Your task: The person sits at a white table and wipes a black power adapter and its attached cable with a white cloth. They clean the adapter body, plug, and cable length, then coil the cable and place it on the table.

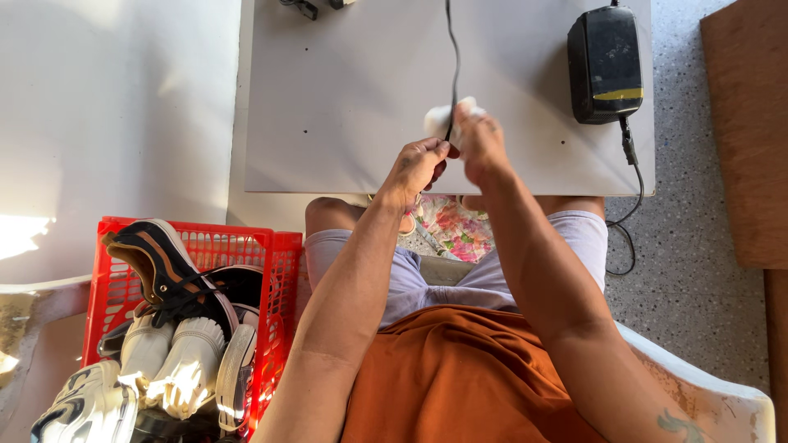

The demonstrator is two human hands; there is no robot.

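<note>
White cloth wad [438, 120] sits pinched in the right hand [480, 143], over the pale grey tabletop [345, 98]. Left hand [417, 166] pinches the thin black cable [454, 57] just beside it. Red plastic crate [275, 254] of shoes stands at the person's left.

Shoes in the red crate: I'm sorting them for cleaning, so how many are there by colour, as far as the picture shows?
Black shoes with tan lining and stripes: 2
White or cream shoes: 3
White shoes with black markings: 1
Total: 6 visible in the red crate; more may lie hidden underneath.
</note>
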